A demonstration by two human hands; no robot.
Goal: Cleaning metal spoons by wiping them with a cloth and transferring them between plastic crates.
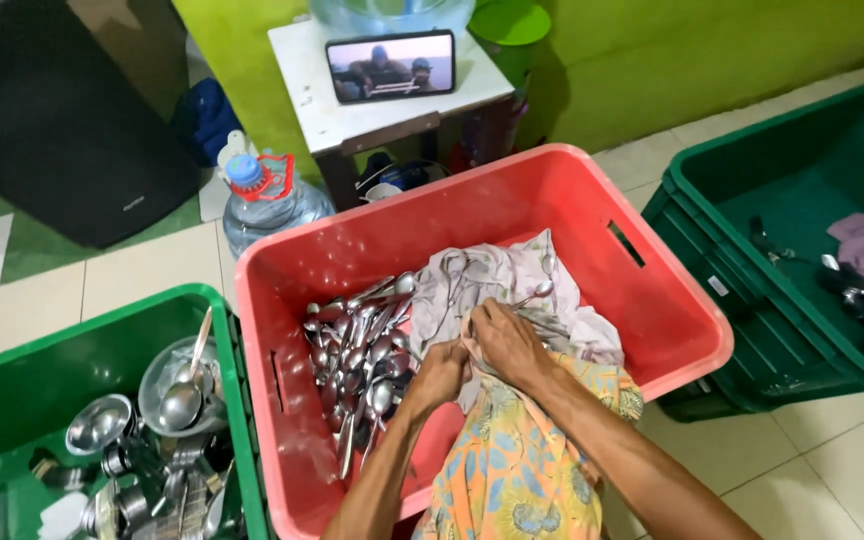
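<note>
Inside the red plastic crate (pixel 652 300), toward its middle, both hands meet over a pale printed cloth (pixel 512 280) that lies crumpled against the crate's right half. The left hand (pixel 439 375) is closed in a pinching grip on the cloth's near edge, and the right hand (pixel 507 340) is curled shut on the same bunched fold just beside it; a few spoons seem caught in the folds there, though I cannot tell whether the fingers hold any of them. The cloth looks soft and limp, likely to sag and slide, so an edge or a gathered fold is the natural place to take it. To the left within the crate sits a heap of steel spoons (pixel 357 350), stiff, smooth and probably slippery, best pinched at the slim handle. Most lie with their long axes running from the crate's near-left toward its far-right, bowls mixed both ways. An orange patterned fabric (pixel 512 470) drapes over the crate's near rim. Left of the crate stands a green crate (pixel 102 330) holding steel bowls and ladles; right of it, another dark green crate (pixel 752 210).
</note>
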